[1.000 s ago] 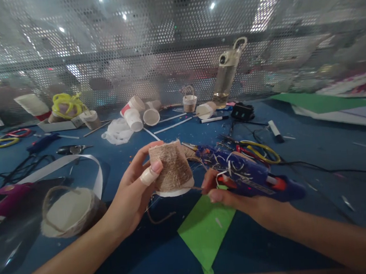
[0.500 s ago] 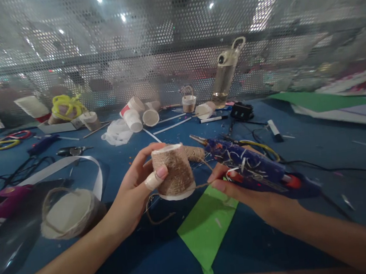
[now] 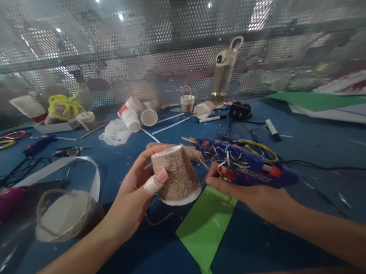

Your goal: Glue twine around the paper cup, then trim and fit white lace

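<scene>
My left hand [image 3: 139, 191], its thumb wrapped in a pale bandage, grips an upside-down paper cup [image 3: 176, 173]. Brown twine is wound round the cup's side, with white showing at its lower rim and top edge. Close beside the cup, my right hand [image 3: 237, 187] is closed with thumb and finger pinching the twine [image 3: 204, 164]. The same hand holds a blue hot glue gun [image 3: 235, 156] smeared with glue strings, its nozzle pointing left behind the cup. A twine roll [image 3: 193, 153] lies behind the cup. Beneath the hands is a green paper sheet [image 3: 206, 232].
A twine-covered basket [image 3: 64, 216] and a purple glue gun [image 3: 7, 201] lie at left. Farther back are several paper cups [image 3: 132, 117], a small basket [image 3: 187, 103], a water bottle [image 3: 224, 76] and a black adapter [image 3: 240, 110]. Cables cross the right side.
The cup has tilted and its lower rim has swung right, toward my right hand. My right hand and the glue gun have shifted left, shortening the twine between hand and cup.
</scene>
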### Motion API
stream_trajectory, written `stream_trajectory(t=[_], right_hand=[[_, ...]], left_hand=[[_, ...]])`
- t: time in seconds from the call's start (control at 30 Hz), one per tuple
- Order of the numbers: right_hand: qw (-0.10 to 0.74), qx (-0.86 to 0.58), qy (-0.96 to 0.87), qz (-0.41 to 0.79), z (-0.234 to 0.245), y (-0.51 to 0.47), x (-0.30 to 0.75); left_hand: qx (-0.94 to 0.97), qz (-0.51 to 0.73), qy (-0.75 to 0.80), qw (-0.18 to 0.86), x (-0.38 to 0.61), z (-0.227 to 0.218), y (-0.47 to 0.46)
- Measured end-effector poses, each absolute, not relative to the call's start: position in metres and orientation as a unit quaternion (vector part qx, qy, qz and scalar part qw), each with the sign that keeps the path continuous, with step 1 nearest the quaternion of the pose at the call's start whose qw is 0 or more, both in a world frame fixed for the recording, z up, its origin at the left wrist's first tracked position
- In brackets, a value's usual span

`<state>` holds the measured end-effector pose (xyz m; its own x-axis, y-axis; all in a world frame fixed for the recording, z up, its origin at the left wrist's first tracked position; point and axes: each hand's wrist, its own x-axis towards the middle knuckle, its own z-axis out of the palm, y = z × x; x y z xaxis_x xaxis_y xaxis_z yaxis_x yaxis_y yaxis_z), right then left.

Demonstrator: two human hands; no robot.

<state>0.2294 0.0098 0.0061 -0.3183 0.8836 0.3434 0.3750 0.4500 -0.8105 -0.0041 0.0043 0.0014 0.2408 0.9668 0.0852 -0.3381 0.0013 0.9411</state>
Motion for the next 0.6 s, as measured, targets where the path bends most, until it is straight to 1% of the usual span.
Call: stream_trajectory(t=[0.17, 0.6], right_hand=[[0.441, -0.426, -0.701, 0.363, 0.0087, 0.0090, 0.2268], [0.465, -0.426, -0.675, 0.382, 0.0060, 0.0090, 0.2240]], left_hand=[[0.467, 0.525, 0.327, 0.632, -0.0035, 0.0013, 0.0038], [0.479, 0.520, 0.313, 0.634, -0.0056, -0.0038, 0.0035]])
